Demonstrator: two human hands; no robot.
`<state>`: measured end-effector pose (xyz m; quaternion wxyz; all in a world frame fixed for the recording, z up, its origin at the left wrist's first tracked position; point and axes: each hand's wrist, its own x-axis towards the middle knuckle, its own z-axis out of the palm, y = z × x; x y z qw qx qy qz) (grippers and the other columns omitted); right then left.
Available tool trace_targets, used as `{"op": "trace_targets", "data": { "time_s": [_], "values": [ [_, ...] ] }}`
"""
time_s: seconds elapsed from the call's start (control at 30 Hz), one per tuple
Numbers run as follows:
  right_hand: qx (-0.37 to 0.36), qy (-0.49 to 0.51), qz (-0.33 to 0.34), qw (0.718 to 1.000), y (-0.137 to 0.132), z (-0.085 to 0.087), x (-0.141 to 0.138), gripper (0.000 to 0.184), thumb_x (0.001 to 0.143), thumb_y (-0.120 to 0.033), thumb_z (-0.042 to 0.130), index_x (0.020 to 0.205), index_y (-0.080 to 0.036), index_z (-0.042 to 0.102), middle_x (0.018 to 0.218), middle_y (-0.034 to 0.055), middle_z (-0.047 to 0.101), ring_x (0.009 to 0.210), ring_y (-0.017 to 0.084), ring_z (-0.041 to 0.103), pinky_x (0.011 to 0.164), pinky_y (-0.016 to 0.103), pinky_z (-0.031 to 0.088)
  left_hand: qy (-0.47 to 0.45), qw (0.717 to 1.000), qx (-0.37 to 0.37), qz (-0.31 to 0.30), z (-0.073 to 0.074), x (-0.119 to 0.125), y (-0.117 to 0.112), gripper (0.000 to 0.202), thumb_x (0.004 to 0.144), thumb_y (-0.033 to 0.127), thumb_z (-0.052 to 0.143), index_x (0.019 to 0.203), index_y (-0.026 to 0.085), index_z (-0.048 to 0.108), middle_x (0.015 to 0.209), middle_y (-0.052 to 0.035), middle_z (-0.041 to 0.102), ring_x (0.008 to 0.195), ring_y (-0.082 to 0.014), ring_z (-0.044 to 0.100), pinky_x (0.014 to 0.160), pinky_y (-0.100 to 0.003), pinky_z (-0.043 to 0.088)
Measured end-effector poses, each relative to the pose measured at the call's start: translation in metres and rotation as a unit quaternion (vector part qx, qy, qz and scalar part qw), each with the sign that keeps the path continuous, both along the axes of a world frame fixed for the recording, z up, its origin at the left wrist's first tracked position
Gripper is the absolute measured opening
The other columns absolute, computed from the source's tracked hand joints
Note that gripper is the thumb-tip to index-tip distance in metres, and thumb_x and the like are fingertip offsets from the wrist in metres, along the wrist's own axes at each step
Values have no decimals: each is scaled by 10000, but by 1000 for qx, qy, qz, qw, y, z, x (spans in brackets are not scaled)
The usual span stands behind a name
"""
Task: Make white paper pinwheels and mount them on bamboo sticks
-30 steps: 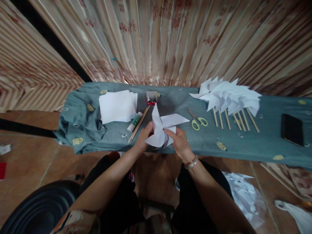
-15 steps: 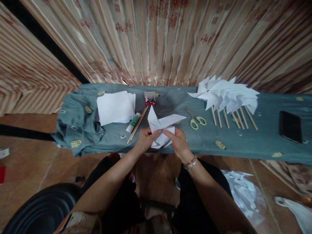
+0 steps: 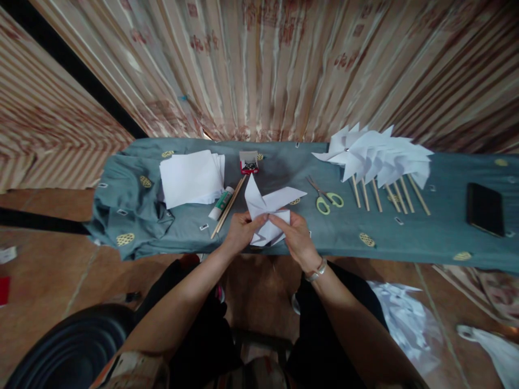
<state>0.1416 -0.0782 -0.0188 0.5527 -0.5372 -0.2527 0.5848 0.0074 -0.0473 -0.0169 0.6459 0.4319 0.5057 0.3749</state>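
Note:
Between my two hands, over the table's front edge, is a white paper pinwheel (image 3: pixel 270 202) with folded points. My left hand (image 3: pixel 241 231) is closed on its left side, the thumb pressing near the centre. From the right, my right hand (image 3: pixel 298 235) grips it too, its thumb meeting the other at the middle. The fingers behind the paper are hidden. Just beyond the pinwheel stands an open small red box (image 3: pixel 248 162) of dark metal bits. Left of my left hand lie thin wooden sticks (image 3: pixel 229 207) and a glue stick (image 3: pixel 221 202).
Green-handled scissors (image 3: pixel 324 197) lie right of my hands. A stack of white paper (image 3: pixel 191 179) is at the left. Several finished pinwheels on sticks (image 3: pixel 381 156) overlap at the back right, before a dark phone (image 3: pixel 485 209). A bag of paper scraps (image 3: pixel 405 321) sits on the floor.
Both thumbs stay at the pinwheel's centre, and the dark spot visible there earlier is now covered. The view has shifted very slightly; the other things lie as before.

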Motion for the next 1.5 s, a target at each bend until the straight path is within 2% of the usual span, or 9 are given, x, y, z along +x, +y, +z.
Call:
{"op": "trace_targets", "data": {
  "time_s": [0.13,0.3,0.47,0.7,0.93,1.17,1.27,1.37,1.5],
  "values": [
    [14,-9,2,1000,0,1,-1,290,570,-378,855,737,-194,706,690,-18,719,606,131,601,607,265,482,4,1000,6,-3,-4,-1,1,469,496,564,857,586,126,715,546,-1,598,547,-107,487,508,-220,390],
    [-13,-9,-12,1000,2,1,-2,329,508,-371,876,725,-188,711,709,-5,736,618,145,622,621,290,515,8,1000,7,-8,-5,1,-1,467,483,569,858,549,133,701,544,3,595,529,-100,469,479,-214,375],
    [-24,-5,-20,999,3,-1,-1,338,502,-393,876,693,-179,697,670,0,716,575,137,597,587,295,488,0,1000,-7,-19,-3,0,-3,431,515,521,865,587,122,718,597,-12,634,549,-98,485,486,-203,372],
    [-16,2,-32,999,4,-1,-2,352,490,-413,882,685,-180,702,664,13,717,565,143,590,576,310,494,-16,1000,-12,-20,-3,1,-5,504,507,592,849,638,117,741,625,-34,671,556,-115,524,503,-219,391],
    [-22,-3,-34,999,5,-3,-1,324,488,-393,877,667,-175,717,647,3,723,547,127,583,541,275,484,-36,998,-43,-6,-9,1,-5,509,473,570,877,667,115,757,583,-27,672,502,-103,532,497,-220,398],
    [-23,-11,-21,999,8,1,4,309,474,-361,899,639,-184,707,604,-8,700,537,139,581,544,289,475,-96,990,-105,-10,1,4,-9,466,481,488,909,727,118,771,689,-51,733,566,-122,610,549,-227,458],
    [-20,-18,-15,1000,8,1,5,319,484,-360,901,659,-172,712,616,5,705,546,146,587,562,302,478,-122,985,-118,-16,6,4,-10,460,463,470,920,706,114,758,672,-49,730,566,-126,617,573,-236,470],
    [-13,-26,-12,999,8,1,6,321,509,-382,888,680,-164,724,681,33,734,607,171,624,610,324,490,-150,980,-125,-41,11,2,-10,492,494,516,896,703,97,743,657,-64,723,563,-139,620,604,-258,484],
    [-5,-24,-13,1000,8,1,9,345,513,-415,880,712,-169,745,737,37,756,643,177,644,638,324,503,-182,975,-120,-41,7,-3,-10,596,590,628,805,848,95,738,749,-94,739,720,-216,680,679,-300,505]
  ]
}}
